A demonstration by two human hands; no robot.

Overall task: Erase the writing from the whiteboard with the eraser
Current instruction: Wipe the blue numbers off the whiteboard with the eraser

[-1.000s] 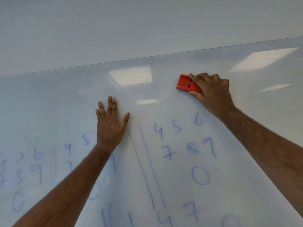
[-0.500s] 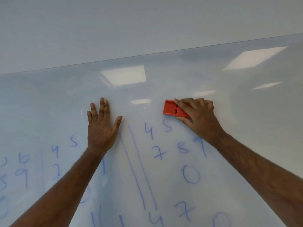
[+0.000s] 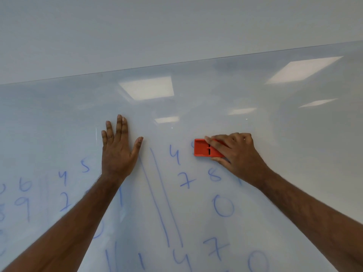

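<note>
A glossy whiteboard (image 3: 196,107) fills the lower part of the view, covered with blue handwritten digits (image 3: 185,182) and two long slanted lines (image 3: 161,197). My right hand (image 3: 237,152) grips a red eraser (image 3: 202,148) and presses it flat against the board, right of a blue 4 and above an 8. Most of the digit under the eraser is hidden. My left hand (image 3: 117,152) lies flat on the board with straight fingers, left of the slanted lines.
The whiteboard's top edge (image 3: 176,64) runs across the view with a plain pale wall (image 3: 176,26) above it. Ceiling light reflections (image 3: 147,88) show on the upper board. More blue digits (image 3: 23,193) cover the lower left and the bottom.
My right hand has carried the eraser down and to the left over the row 4 5 6; the 6 is gone and the 5 is covered. My left hand stays flat.
</note>
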